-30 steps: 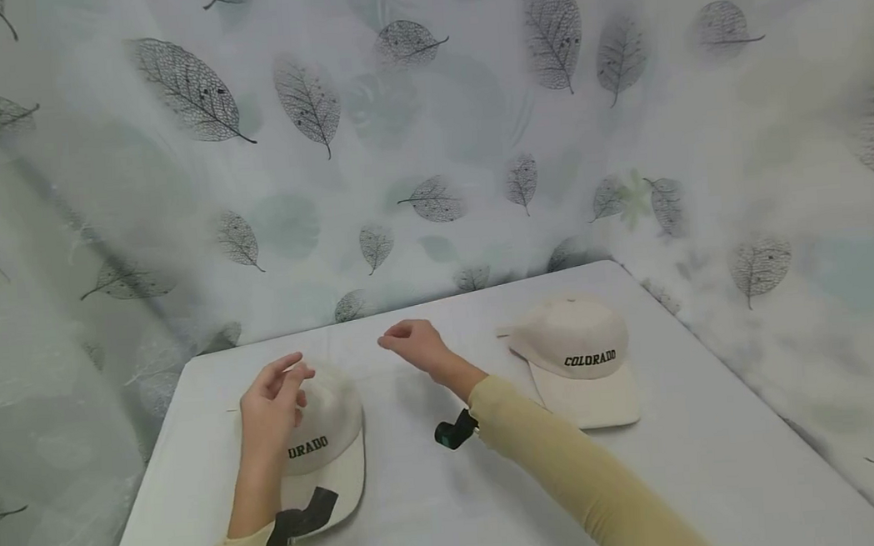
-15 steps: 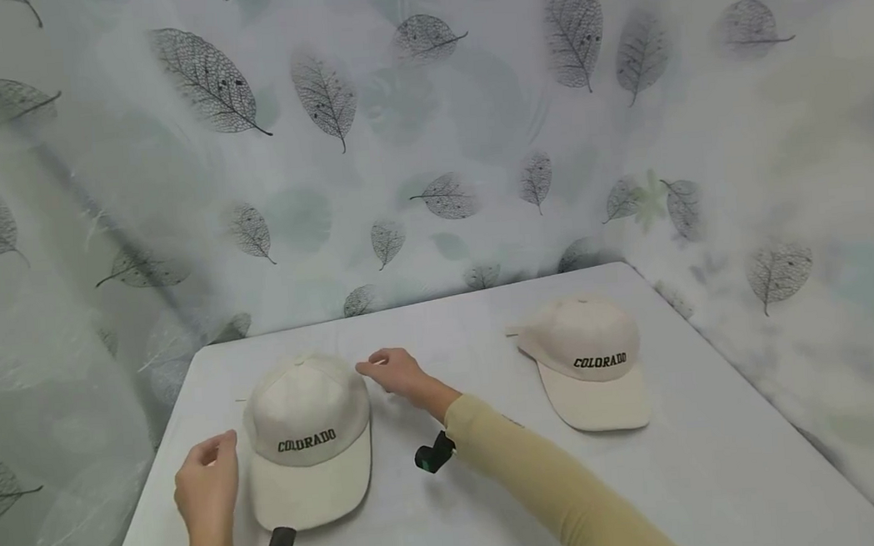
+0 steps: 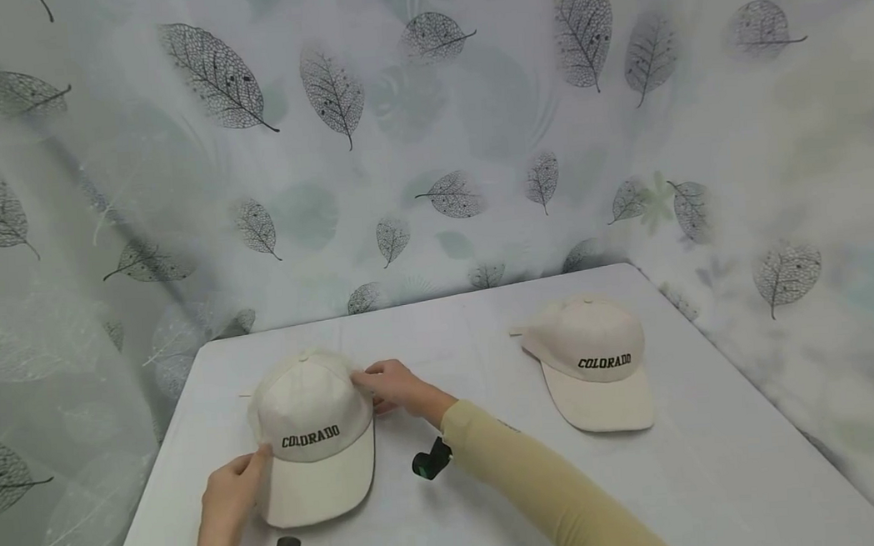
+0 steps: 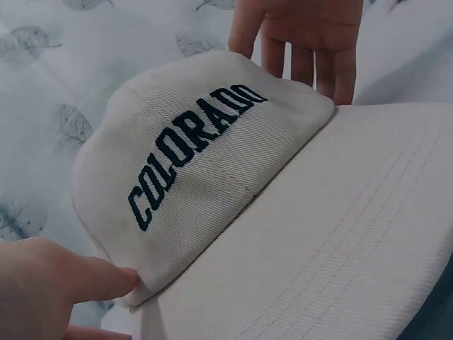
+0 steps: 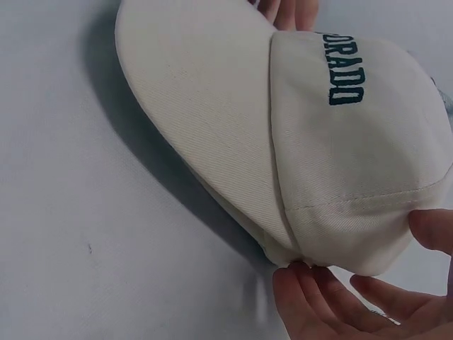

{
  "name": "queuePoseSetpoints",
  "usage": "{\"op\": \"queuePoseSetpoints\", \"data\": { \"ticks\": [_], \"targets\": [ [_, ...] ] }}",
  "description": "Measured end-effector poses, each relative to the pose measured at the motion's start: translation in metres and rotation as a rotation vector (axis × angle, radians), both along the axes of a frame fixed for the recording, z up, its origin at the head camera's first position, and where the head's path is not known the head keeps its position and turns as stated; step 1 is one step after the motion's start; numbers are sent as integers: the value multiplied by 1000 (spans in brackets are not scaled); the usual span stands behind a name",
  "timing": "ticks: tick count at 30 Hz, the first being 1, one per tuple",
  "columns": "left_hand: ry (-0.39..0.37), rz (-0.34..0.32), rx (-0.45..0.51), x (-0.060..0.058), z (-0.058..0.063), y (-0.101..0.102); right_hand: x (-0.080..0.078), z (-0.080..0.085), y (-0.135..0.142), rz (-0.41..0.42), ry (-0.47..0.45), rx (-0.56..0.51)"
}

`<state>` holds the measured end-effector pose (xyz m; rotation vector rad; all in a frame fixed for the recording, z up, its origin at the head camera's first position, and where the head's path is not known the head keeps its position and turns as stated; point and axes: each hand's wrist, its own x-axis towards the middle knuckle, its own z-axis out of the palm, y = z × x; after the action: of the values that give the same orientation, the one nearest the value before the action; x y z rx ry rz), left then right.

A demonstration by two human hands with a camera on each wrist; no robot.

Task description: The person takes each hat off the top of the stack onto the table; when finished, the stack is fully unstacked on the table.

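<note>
A cream baseball cap (image 3: 313, 406) with dark COLORADO lettering sits on the left of the table, brim toward me. My left hand (image 3: 229, 499) holds its left side where crown meets brim; in the left wrist view the thumb (image 4: 106, 280) lies on the crown and the other fingers are mostly hidden. On the opposite side my right hand (image 3: 399, 388) grips the crown, its thumb (image 5: 432, 230) on the outside and fingertips (image 5: 294, 280) at the lower edge. Under the brim, the right wrist view shows a second pale edge (image 5: 230, 212).
Another cream COLORADO cap (image 3: 596, 363) rests on the right of the white table (image 3: 470, 329), brim toward me. Behind the table hangs a leaf-patterned curtain (image 3: 428, 123). A black wrist camera (image 3: 431, 459) sticks out below my right wrist.
My left hand has moved from over the left cap down around to its left side and onto it. My right hand has come leftward onto the cap's right side.
</note>
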<state>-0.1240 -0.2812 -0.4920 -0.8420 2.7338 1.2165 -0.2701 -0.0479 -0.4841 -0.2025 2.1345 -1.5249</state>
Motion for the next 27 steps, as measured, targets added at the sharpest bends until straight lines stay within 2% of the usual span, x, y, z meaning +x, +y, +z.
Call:
{"op": "queuePoseSetpoints", "data": {
  "ticks": [8,14,21,27],
  "targets": [
    [46,15,13,1,0,1,1,-1,-1,-17,-14,-24],
    [78,41,64,-2,3,3,3,0,-2,-43,-4,-11],
    [124,69,45,-3,5,6,3,2,-3,-53,24,-15],
    [126,67,112,-3,6,5,4,8,-2,-69,48,-31]
  ]
}}
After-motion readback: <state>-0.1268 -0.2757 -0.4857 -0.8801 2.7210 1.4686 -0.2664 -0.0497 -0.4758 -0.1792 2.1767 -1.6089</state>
